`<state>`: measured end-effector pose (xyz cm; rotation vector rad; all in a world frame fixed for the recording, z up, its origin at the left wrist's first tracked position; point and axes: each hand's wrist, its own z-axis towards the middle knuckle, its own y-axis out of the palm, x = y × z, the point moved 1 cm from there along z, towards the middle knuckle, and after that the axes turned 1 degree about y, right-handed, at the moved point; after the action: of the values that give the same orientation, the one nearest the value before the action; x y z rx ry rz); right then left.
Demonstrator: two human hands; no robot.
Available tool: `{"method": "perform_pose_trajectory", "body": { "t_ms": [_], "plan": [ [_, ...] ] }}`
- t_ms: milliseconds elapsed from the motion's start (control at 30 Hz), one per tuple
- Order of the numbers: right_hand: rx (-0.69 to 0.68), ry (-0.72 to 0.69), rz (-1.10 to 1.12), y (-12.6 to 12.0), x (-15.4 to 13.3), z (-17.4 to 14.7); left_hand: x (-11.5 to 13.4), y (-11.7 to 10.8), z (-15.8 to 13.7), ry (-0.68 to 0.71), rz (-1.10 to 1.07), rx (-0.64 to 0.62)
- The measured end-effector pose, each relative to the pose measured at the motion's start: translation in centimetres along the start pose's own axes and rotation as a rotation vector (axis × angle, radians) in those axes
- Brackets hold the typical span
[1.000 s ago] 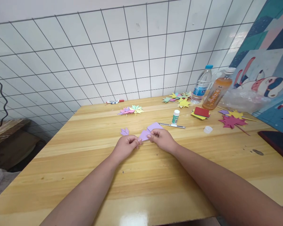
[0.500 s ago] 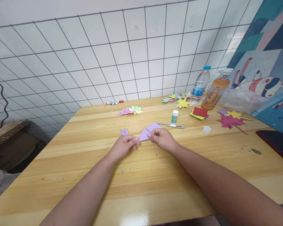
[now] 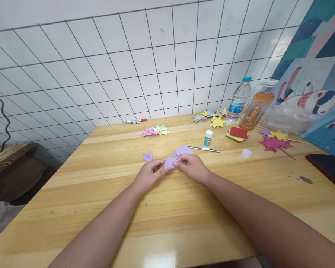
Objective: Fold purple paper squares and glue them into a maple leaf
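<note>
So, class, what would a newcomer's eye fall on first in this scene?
Probably the left hand and right hand, holding a small purple paper between them over the wooden table. A dark pink paper leaf stands out on the right. Behind it, the orange drink bottle stands beside a clear blue-capped bottle.

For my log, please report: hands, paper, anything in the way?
Left hand, right hand: holding purple paper. Purple sheets close behind. Glue stick upright, apart; nothing blocking.

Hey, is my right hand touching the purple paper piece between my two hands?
Touching: the head view shows the right hand with its thumb overlapping the right edge of the purple paper piece, no gap between them.
</note>
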<state>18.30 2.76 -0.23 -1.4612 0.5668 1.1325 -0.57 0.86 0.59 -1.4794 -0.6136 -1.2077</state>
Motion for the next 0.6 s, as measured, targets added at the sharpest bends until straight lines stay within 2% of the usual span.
{"method": "perform_pose_trajectory", "body": {
  "t_ms": [133,267,433,600],
  "plan": [
    [-0.018,-0.123,-0.086,1.1,0.1,-0.1,-0.2,0.9,0.0,0.003,0.154,0.025],
    [0.023,-0.229,-0.072,1.2,-0.1,-0.1,-0.3,1.2,-0.1,0.043,0.314,0.011],
    [0.037,-0.307,-0.184,0.9,-0.5,-0.2,0.1,1.5,-0.2,0.091,0.508,-0.008],
    [0.037,-0.326,-0.243,0.7,-0.8,-0.5,0.6,1.5,-0.3,0.149,0.615,-0.023]
  ]
}}
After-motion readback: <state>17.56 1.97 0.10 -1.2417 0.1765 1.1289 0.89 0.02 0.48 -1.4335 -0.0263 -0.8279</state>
